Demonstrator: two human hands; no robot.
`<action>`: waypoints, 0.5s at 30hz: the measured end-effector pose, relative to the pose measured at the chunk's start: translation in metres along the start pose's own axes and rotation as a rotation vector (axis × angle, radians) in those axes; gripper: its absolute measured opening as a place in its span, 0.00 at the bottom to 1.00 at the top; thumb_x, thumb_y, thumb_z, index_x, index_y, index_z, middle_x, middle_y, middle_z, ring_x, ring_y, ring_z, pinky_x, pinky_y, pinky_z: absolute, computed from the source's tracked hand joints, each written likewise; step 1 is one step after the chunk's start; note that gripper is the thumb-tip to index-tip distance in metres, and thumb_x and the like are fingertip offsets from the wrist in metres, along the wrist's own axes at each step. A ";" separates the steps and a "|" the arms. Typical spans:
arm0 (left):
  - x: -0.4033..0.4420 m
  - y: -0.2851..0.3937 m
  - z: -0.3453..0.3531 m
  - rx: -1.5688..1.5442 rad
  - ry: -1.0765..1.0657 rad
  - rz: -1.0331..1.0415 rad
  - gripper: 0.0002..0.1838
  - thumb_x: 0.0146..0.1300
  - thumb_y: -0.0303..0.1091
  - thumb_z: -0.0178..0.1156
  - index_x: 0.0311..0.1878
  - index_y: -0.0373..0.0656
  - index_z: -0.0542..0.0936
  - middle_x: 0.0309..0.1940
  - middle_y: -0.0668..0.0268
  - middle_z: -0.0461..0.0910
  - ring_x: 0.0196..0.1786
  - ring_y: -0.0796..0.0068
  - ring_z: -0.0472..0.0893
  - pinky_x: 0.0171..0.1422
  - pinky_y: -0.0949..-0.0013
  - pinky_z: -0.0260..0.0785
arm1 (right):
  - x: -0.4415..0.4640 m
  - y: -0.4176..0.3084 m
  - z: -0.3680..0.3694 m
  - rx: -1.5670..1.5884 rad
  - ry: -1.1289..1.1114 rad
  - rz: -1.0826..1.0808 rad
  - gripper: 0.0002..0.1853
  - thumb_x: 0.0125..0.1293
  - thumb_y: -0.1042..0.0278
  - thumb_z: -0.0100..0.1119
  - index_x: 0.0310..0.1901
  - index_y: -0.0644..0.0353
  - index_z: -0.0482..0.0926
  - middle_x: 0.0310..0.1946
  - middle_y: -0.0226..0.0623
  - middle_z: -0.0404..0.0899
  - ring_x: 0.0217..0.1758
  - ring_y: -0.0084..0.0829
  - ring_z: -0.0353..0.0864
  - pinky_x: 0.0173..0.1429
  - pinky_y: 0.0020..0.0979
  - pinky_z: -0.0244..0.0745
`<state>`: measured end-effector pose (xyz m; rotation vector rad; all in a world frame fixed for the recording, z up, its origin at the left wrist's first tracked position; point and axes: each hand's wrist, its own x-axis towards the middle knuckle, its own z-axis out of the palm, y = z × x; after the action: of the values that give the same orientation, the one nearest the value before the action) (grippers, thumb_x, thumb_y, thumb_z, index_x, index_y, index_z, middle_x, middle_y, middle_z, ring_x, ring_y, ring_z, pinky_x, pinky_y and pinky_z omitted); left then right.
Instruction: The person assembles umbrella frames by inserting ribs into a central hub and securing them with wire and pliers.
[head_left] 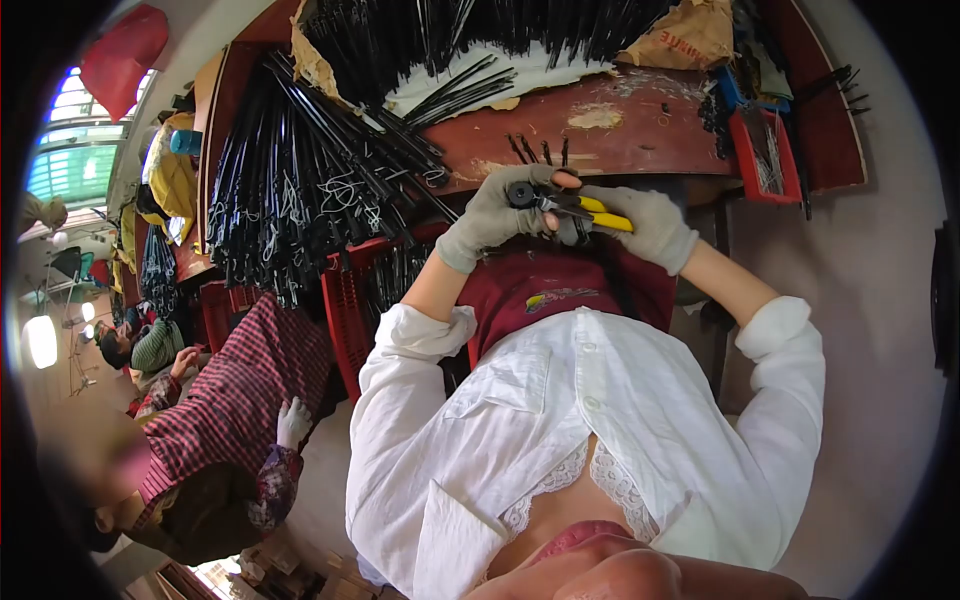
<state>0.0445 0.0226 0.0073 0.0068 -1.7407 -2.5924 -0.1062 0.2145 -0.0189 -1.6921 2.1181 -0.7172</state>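
My left hand (490, 212) holds the round black piece (521, 194) near the red table (640, 115), maybe for keeping it steady beside the yellow-handled pliers (608, 219), which my right hand (655, 228) grasps.

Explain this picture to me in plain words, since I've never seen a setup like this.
There is no robot here. One camera, worn on a person's head, looks forward and down, and its wide lens bends the edges. The white sleeves lead to that person's own two hands, in pale gloves that leave fingertips uncovered. The left hand holds a dark round part; the right hand grips yellow-handled pliers, their jaws close to that part. Beyond them is a reddish table bearing a large bundle of thin black rods, with more rods at the far side. A red bin holds thin pieces too small to identify. The checked garment belongs to a co-worker.
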 end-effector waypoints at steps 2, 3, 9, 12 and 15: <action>-0.003 0.006 -0.003 0.002 0.026 -0.019 0.30 0.52 0.32 0.71 0.57 0.34 0.72 0.29 0.72 0.80 0.33 0.87 0.78 0.40 0.82 0.72 | 0.008 -0.009 -0.032 -0.059 -0.138 -0.011 0.20 0.59 0.58 0.57 0.54 0.45 0.75 0.32 0.39 0.81 0.32 0.43 0.81 0.38 0.39 0.77; -0.005 0.006 -0.005 0.050 0.032 -0.011 0.29 0.51 0.29 0.71 0.56 0.34 0.73 0.32 0.71 0.81 0.35 0.87 0.78 0.41 0.81 0.73 | 0.010 -0.014 -0.053 -0.030 -0.223 -0.050 0.18 0.60 0.56 0.57 0.53 0.46 0.76 0.28 0.39 0.81 0.29 0.40 0.82 0.36 0.37 0.77; -0.004 -0.005 -0.005 0.246 -0.005 0.085 0.28 0.49 0.23 0.71 0.55 0.37 0.74 0.38 0.69 0.82 0.39 0.85 0.79 0.44 0.80 0.74 | 0.001 -0.041 -0.096 0.421 -0.577 0.345 0.33 0.53 0.61 0.64 0.61 0.58 0.67 0.26 0.40 0.79 0.23 0.31 0.81 0.29 0.28 0.76; -0.011 0.000 0.012 0.144 0.083 0.006 0.27 0.48 0.23 0.71 0.54 0.37 0.74 0.41 0.69 0.81 0.41 0.82 0.80 0.46 0.79 0.74 | -0.024 -0.060 -0.097 -0.435 -0.073 0.014 0.41 0.49 0.63 0.67 0.66 0.55 0.60 0.33 0.43 0.78 0.35 0.38 0.81 0.40 0.36 0.76; -0.007 -0.003 0.019 0.057 0.152 0.056 0.29 0.48 0.23 0.71 0.55 0.38 0.72 0.47 0.65 0.79 0.43 0.81 0.80 0.46 0.78 0.75 | -0.032 -0.055 -0.091 -0.554 0.058 -0.022 0.36 0.51 0.57 0.66 0.61 0.54 0.65 0.34 0.45 0.78 0.40 0.41 0.80 0.45 0.39 0.74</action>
<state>0.0517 0.0412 0.0113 0.1504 -1.7350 -2.4323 -0.1046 0.2524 0.0857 -1.9760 2.5005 -0.1846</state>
